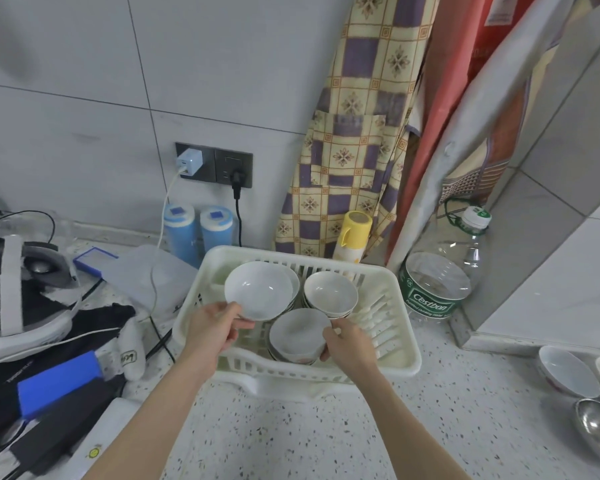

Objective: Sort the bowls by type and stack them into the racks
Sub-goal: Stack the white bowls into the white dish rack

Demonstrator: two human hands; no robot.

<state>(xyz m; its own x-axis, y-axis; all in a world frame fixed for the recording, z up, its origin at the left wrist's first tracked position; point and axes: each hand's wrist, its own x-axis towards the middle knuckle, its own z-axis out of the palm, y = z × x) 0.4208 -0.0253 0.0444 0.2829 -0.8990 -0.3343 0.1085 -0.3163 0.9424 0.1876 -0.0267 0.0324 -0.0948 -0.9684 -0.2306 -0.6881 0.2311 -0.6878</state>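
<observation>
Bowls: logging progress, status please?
Left hand grips wide bowl over rack. Right hand holds front stack's top bowl. Nothing blocking.

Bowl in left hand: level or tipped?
Tipped. The bowl in the left hand shows its inside toward the camera, above the rack.

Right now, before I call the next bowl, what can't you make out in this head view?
- Bowl count in the near stack: the top bowl, the right hand and the rack wall hide the lower ones.
- What lies under the wide bowl that the left hand grips.
- Bowls at right: cut off by the frame edge.
</observation>
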